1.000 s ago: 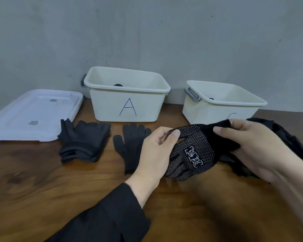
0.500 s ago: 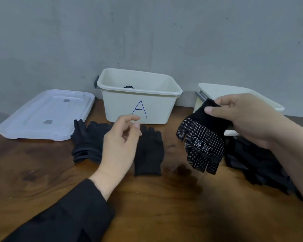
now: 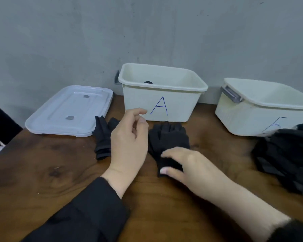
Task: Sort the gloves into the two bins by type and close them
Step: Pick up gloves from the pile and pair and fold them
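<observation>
My right hand (image 3: 191, 165) lies on the cuff end of a plain black glove (image 3: 168, 137) that rests flat in front of bin A (image 3: 178, 107); thumb and fingers close around the cuff. My left hand (image 3: 129, 142) hovers just left of that glove, fingers loosely curled and holding nothing. Partly hidden behind my left hand is a folded stack of dark gloves (image 3: 101, 142). Bin B (image 3: 252, 117) stands open at the right, with a pile of black gloves (image 3: 287, 154) in front of it. A bit of dark dotted fabric (image 3: 147, 82) shows inside bin A.
White lids (image 3: 68, 110) lie stacked at the back left of the wooden table (image 3: 42, 180). A grey wall rises right behind the bins. Bin B has a grey latch handle (image 3: 232, 96) on its left end.
My right hand no longer holds the dotted glove, which is out of sight. That hand came down and left onto the plain glove. The view shifted left; my left hand stayed raised.
</observation>
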`<state>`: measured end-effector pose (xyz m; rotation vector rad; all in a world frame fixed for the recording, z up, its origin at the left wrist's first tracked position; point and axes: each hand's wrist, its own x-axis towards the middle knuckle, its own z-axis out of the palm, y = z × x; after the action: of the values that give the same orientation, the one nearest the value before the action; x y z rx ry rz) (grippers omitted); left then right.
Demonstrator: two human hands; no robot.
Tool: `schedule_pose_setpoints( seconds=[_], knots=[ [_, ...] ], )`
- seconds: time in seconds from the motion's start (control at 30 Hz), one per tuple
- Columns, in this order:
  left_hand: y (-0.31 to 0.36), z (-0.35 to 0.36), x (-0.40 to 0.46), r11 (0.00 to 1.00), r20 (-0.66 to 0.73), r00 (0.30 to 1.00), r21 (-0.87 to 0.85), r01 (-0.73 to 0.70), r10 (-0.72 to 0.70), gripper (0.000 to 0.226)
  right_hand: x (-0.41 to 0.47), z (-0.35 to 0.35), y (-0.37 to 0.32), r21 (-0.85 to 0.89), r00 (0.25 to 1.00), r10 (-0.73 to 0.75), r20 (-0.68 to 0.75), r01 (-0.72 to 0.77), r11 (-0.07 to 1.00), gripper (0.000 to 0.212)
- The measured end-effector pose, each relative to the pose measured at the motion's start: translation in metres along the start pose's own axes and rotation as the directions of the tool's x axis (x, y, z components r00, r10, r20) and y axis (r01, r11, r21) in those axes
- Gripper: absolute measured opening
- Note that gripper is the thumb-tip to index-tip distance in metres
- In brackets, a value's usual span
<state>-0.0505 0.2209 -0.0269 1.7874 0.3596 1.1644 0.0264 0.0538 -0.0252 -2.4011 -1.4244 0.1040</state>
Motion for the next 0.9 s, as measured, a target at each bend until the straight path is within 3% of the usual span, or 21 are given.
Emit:
schedule_pose_setpoints(
  seconds=[0.07, 0.2, 0.33, 0.4, 0.47, 0.6, 0.8, 0.9],
  knots=[
    [-0.001, 0.001, 0.0, 1.0, 0.011, 1.0, 0.019, -0.011, 0.011, 0.029, -0.013, 0.024, 0.002, 0.042, 1.0, -0.001, -0.009, 0.002, 0.999, 0.062],
    [-0.001, 0.006, -0.003, 0.983, 0.139, 0.987, 0.152, -0.104, 0.083, 0.022, -0.023, 0.02, 0.012, 0.227, 0.962, 0.097, -0.256, -0.037, 0.973, 0.045],
    [0.002, 0.015, -0.012, 0.882, 0.518, 0.855, 0.399, -0.248, 0.006, 0.022, -0.03, 0.017, 0.028, 0.225, 0.957, 0.111, -0.268, -0.05, 0.973, 0.034],
    [0.001, 0.02, -0.015, 0.822, 0.609, 0.791, 0.482, -0.303, -0.066, 0.024, -0.037, 0.016, 0.037, 0.226, 0.953, 0.138, -0.269, -0.077, 0.971, 0.031],
    [0.003, 0.023, -0.016, 0.792, 0.629, 0.772, 0.515, -0.328, -0.089, 0.025, -0.046, 0.011, 0.044, 0.222, 0.951, 0.171, -0.259, -0.114, 0.968, 0.028],
    [0.022, 0.036, -0.024, 0.778, 0.596, 0.803, 0.501, -0.38, 0.007, 0.028, -0.071, 0.002, 0.059, 0.198, 0.937, 0.25, -0.245, -0.204, 0.959, 0.026],
    [0.051, 0.1, -0.071, 0.874, 0.671, 0.74, 0.331, -0.355, 0.046, 0.031, -0.106, -0.01, 0.086, 0.216, 0.89, 0.34, -0.304, -0.283, 0.935, 0.026],
    [0.06, 0.135, -0.088, 0.922, 0.668, 0.744, 0.282, -0.266, 0.01, 0.034, -0.125, -0.018, 0.098, 0.316, 0.808, 0.434, -0.398, -0.324, 0.892, 0.026]
  ],
)
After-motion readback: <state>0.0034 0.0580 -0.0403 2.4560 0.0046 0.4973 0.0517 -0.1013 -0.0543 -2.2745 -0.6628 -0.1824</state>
